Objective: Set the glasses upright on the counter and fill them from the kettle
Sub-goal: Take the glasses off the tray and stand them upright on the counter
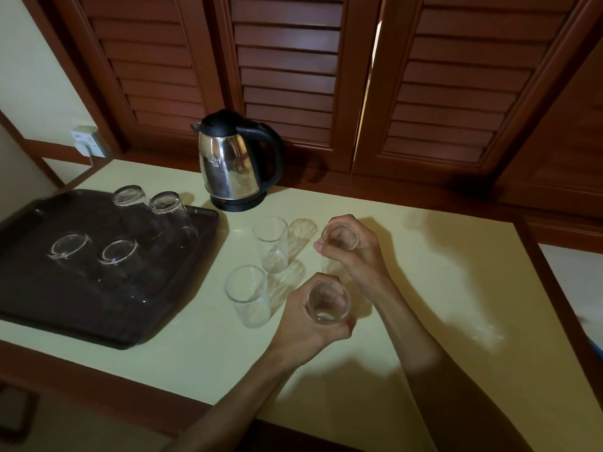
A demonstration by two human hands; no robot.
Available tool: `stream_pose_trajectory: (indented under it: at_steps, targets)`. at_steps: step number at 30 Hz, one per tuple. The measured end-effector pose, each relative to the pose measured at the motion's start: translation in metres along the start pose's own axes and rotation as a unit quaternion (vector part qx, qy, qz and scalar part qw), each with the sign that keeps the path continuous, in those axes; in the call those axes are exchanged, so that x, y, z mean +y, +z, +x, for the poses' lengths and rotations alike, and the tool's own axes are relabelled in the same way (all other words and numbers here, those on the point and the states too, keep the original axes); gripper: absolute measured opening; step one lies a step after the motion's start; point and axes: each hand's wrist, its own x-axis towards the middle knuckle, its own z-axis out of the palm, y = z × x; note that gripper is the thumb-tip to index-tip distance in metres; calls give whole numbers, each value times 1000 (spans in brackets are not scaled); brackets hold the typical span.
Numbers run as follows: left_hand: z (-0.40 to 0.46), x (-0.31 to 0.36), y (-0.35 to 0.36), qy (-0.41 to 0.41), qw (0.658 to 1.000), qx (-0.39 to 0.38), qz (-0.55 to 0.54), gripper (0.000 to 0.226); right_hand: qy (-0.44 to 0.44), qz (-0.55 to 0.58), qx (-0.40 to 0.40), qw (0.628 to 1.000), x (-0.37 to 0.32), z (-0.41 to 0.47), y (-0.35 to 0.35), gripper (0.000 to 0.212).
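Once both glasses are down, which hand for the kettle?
Probably right: the right hand sits nearer the kettle, whose handle faces right. The left hand holds its glass nearer the body.

You had eight glasses in front of you. Four stood mouth-down on the one dark tray (182,308): a far-left glass (130,199), a far-right glass (169,212), a near-left glass (67,251) and a near-right glass (117,257). Two stood upright on the single counter (424,288): a farther glass (271,244) and a nearer glass (248,296). Two more were in your two hands, one each: your left hand (306,324) wrapped round a near held glass (327,301), your right hand (354,252) round a far held glass (341,237). There was one kettle (236,159), and one wall socket (88,141).
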Motion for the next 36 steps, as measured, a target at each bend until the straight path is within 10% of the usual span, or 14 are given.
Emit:
stream_pose_trajectory:
  at_steps: [17, 27, 36]
  targets:
    - [-2, -3, -4, -22, 1000, -13, 4, 29, 27, -5, 2, 1000, 4, -9, -3, 39]
    - [-7, 20, -10, -1, 1000, -23, -4, 64, 20, -112, 17, 993, -29, -8, -8, 69]
    - [-1, 77, -34, 72, 997, -25, -19, 60, -75, -180, 39, 980, -101, 6, 15, 48]
